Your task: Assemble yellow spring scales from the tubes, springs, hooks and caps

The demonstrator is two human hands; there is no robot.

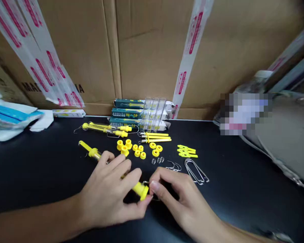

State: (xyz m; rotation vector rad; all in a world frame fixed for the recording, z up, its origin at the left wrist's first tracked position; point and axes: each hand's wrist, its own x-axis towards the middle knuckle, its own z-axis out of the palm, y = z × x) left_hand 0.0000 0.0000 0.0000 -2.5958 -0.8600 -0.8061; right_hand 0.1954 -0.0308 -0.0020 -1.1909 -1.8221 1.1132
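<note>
My left hand (111, 192) is wrapped round a spring scale (93, 152) with a clear tube and yellow ends. Its yellow end cap (142, 191) points toward my right hand (176, 199), which pinches a bent metal wire (145, 182) at that cap. The fingers hide most of the wire, and I cannot tell whether it is seated in the cap. Beyond the hands lie yellow collars (124, 151), small yellow rings (155, 153) and little springs (159, 160). Small metal hooks (176, 166) and larger wire loops (196, 171) rest just past my right hand.
Finished-looking spring scales (106, 128) lie at the back left. Green-and-white boxes (128, 113) carry clear tubes (153, 114). Yellow rods (155, 137) and flat yellow pieces (187, 151) lie nearby. Cardboard (147, 50) walls the back; a bottle (255, 82) and bag (286, 135) stand right.
</note>
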